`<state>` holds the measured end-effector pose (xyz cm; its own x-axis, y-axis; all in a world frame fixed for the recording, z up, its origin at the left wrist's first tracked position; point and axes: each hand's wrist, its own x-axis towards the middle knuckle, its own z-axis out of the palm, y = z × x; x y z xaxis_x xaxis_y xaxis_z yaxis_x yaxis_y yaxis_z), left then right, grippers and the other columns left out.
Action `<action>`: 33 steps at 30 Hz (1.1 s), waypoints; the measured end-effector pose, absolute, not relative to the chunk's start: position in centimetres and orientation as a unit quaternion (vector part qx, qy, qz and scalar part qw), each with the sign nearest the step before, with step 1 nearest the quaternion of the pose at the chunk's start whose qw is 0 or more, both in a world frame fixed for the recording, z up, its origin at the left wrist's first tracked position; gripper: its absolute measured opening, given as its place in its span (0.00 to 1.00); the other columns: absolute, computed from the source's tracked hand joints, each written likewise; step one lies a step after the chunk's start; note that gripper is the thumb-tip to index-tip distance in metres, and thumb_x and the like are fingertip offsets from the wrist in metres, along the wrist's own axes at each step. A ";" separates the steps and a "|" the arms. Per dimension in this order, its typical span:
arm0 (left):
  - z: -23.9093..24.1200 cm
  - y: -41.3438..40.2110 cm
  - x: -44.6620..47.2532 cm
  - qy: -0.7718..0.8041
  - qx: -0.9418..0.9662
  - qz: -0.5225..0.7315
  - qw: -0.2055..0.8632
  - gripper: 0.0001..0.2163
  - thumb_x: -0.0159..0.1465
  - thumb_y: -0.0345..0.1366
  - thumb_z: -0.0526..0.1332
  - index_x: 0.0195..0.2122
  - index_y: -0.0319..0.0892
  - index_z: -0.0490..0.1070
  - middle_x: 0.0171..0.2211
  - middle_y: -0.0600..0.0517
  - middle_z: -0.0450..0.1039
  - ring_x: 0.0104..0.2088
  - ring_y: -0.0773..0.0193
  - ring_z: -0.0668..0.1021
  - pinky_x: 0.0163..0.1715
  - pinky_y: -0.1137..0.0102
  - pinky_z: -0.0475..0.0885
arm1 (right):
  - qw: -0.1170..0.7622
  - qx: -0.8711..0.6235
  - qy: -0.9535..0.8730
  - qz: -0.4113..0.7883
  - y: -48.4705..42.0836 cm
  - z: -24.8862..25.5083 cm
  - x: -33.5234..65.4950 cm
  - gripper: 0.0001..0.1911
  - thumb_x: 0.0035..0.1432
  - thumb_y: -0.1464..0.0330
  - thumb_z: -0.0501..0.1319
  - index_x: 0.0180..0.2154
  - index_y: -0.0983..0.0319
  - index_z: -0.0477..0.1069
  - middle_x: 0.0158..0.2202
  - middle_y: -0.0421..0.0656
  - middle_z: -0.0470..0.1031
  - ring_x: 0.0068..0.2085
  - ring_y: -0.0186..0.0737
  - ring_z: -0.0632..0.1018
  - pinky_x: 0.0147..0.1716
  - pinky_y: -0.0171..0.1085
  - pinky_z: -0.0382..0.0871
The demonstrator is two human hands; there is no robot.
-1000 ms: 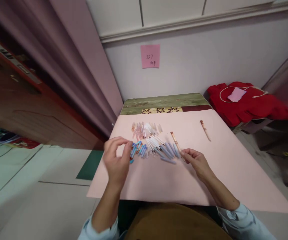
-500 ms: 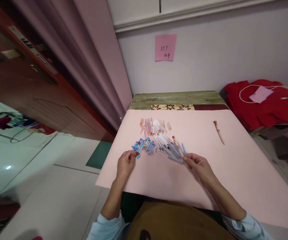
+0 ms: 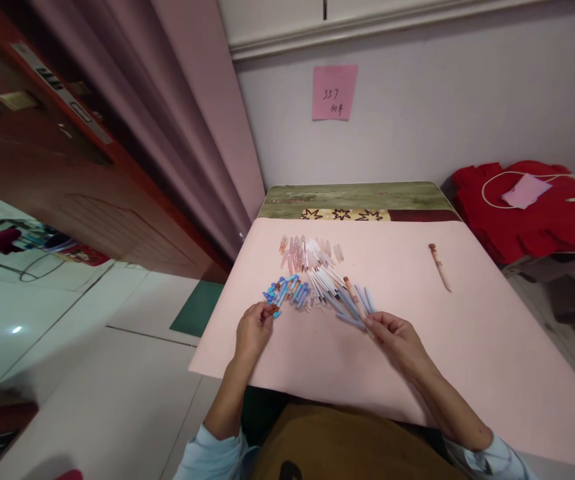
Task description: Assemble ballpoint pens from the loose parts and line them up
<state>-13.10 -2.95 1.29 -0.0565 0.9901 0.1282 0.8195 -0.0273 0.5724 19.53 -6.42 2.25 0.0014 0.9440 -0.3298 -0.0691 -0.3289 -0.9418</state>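
Observation:
My right hand [image 3: 400, 340] pinches the lower end of a beige pen barrel [image 3: 353, 293] with a brown upper end. It tilts over a fan of pale blue-grey pen parts [image 3: 350, 321]. My left hand [image 3: 256, 328] is closed at the near left edge of a small heap, its fingertips on a small brown pen piece [image 3: 274, 309]. Around it lie bright blue pieces [image 3: 270, 292] and short blue tubes [image 3: 300, 295]. White pen refills [image 3: 323, 281] with dark ends spread between my hands. A whole beige pen [image 3: 439, 267] with a brown top lies apart at the right.
Pinkish clear pen barrels [image 3: 294, 255] lie behind the refills. A pale pink sheet [image 3: 317, 363] covers most of the green table [image 3: 357, 195]. Red cloth [image 3: 532, 220] with a white cable is at the right; a reddish door [image 3: 92, 207] stands left.
My view has shifted slightly. Both hands hold nearly the same places; the beige barrel in my right hand has tilted or shifted very little.

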 end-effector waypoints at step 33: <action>11.6 0.4 -0.3 0.439 0.433 0.533 0.580 0.12 0.54 0.36 0.67 0.38 0.38 0.74 0.31 0.50 0.78 0.35 0.62 0.81 0.46 0.63 0.73 | 0.482 -0.570 -0.441 0.498 -6.8 5.9 21.5 0.15 0.53 0.57 0.65 0.36 0.61 0.78 0.28 0.41 0.75 0.31 0.36 0.71 0.33 0.34 0.64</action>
<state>-0.33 0.35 11.60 0.0469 0.9977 -0.0481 -0.2383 0.0579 0.9695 21.46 -6.83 5.95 0.1156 0.9831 -0.1420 0.0234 -0.1457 -0.9891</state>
